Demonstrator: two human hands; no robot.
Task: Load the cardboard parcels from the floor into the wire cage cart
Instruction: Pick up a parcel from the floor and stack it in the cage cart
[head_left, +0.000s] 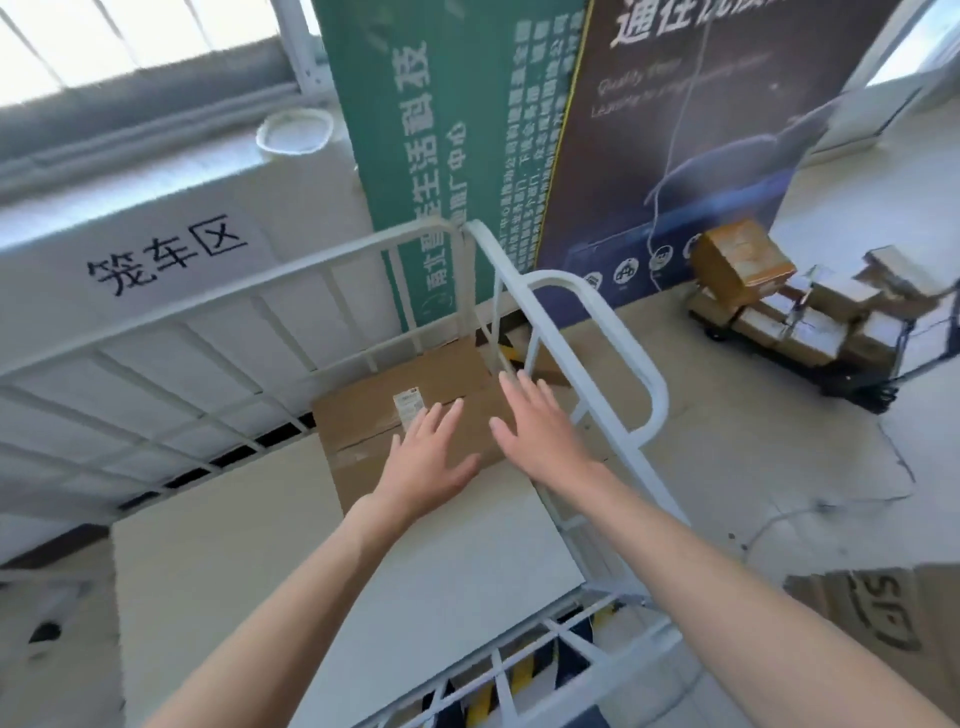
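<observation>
2 splayed hands (431, 460) (540, 431) over flat parcel (358, 421) (cardboard)

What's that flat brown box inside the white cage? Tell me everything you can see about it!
The cardboard parcel is wide, flat and brown, lying level on the pale floor of the wire cage cart, in its far corner. A small white label sits on top and a taped seam crosses it. The left hand and right hand spread open over it; touching is unclear.
</observation>
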